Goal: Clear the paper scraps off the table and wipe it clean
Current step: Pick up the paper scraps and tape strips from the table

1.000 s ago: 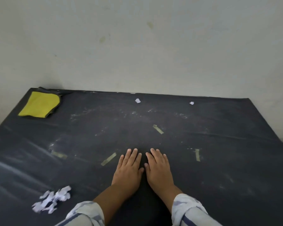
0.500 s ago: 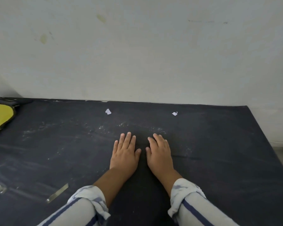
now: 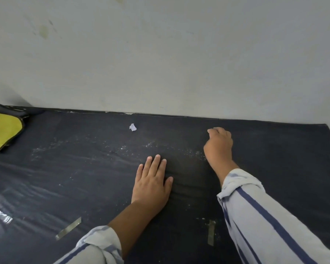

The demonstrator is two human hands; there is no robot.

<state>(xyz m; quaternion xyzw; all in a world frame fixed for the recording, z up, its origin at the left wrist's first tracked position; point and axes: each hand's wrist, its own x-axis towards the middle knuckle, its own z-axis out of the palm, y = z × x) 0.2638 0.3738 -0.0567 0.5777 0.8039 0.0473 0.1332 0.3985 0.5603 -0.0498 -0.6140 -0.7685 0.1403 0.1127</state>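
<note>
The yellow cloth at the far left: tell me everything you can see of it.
The yellow cloth lies flat on the dark table at its far left corner, close to the wall. It looks like soft fabric, bright yellow on top with a dark edge or underside showing along its right and far sides. The frame's left edge cuts it off. Neither hand touches it.

I see a dark navy table (image 3: 65, 178) dusted with white specks, a yellow cloth (image 3: 3, 133) edged in black, one pale lilac-white paper scrap (image 3: 133, 127), and white sleeves (image 3: 265, 221) striped in blue.
</note>
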